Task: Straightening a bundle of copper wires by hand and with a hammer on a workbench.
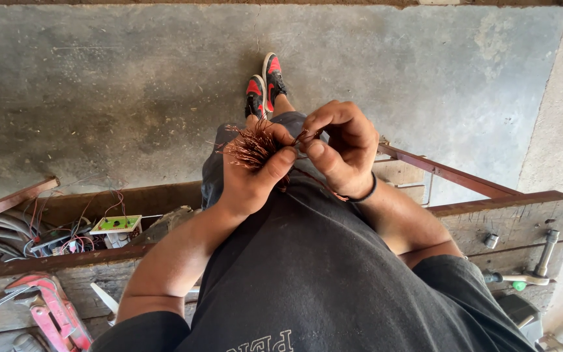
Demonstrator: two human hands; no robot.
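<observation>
near the middle of the frame the left hand (255, 173) is clamped on a bundle of copper wire (250, 146), thumb pressed across it. the right hand (341, 146) touches it, fingertips pinched together on a few strands (302, 137) at the bundle's right edge. to do this well, i'd judge: keep the bundle gripped firmly, draw only a few strands at once. a red pipe wrench (50, 309) lies on the table (516, 215) at lower left.
</observation>
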